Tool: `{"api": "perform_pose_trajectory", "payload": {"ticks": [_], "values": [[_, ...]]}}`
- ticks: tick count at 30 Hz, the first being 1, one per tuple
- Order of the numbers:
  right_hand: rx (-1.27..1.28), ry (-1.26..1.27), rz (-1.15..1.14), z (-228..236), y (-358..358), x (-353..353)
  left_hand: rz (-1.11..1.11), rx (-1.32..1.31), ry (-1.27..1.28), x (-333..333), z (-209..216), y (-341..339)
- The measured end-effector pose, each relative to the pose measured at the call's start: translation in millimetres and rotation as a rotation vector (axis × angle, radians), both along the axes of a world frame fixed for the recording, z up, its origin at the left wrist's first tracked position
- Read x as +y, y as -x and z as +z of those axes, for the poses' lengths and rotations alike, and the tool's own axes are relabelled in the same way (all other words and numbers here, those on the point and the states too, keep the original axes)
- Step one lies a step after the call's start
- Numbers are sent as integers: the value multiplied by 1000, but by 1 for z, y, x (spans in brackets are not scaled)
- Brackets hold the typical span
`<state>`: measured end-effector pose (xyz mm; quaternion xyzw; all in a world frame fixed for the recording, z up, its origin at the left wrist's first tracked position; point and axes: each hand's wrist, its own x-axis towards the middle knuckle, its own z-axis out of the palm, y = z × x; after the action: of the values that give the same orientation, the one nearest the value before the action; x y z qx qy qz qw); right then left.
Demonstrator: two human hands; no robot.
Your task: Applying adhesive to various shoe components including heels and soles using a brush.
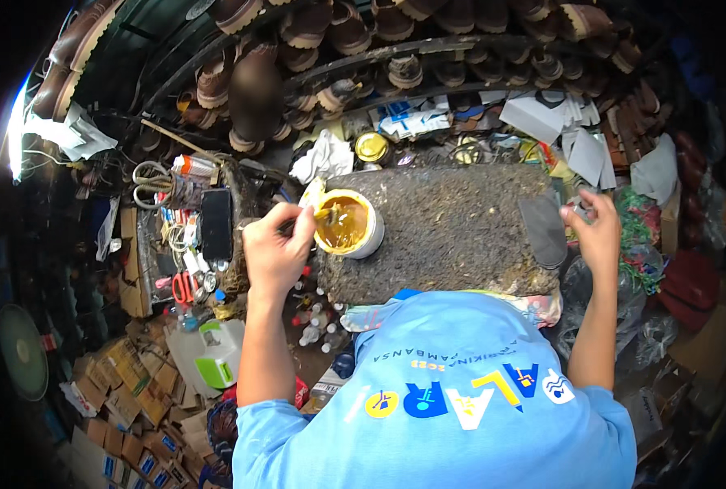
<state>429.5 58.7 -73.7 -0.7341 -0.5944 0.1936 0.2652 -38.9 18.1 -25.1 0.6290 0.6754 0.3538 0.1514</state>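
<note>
A round white tub [369,244] of amber-yellow glue [348,231] stands at the left end of a rough, glue-crusted work board [453,228]. Over the tub's left rim, my left hand [278,243] is closed in a pinch on a small glue brush [330,213], whose end dips into the glue; its handle is mostly hidden by the fingers. On the board's right end lies a flat dark grey sole-shaped piece [543,231]. My right hand [596,232] is beside that piece's right edge, thumb and forefinger apart; whether the thumb touches it I cannot tell.
Brown shoes [347,28] fill curved racks behind the board. A yellow-topped can [371,147] and a white cloth [324,156] sit at its far edge. To the left are a black phone [216,225] and red-handled scissors [184,288]. Small bottles [318,322] stand below; cardboard pieces [127,383] pile lower left.
</note>
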Motion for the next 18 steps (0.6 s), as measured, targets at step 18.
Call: {"api": "perform_pose_trajectory", "payload": {"ticks": [18], "values": [[397,-102,-146,-41,9,-47,293,-1594,303,-23,-21,78]]}}
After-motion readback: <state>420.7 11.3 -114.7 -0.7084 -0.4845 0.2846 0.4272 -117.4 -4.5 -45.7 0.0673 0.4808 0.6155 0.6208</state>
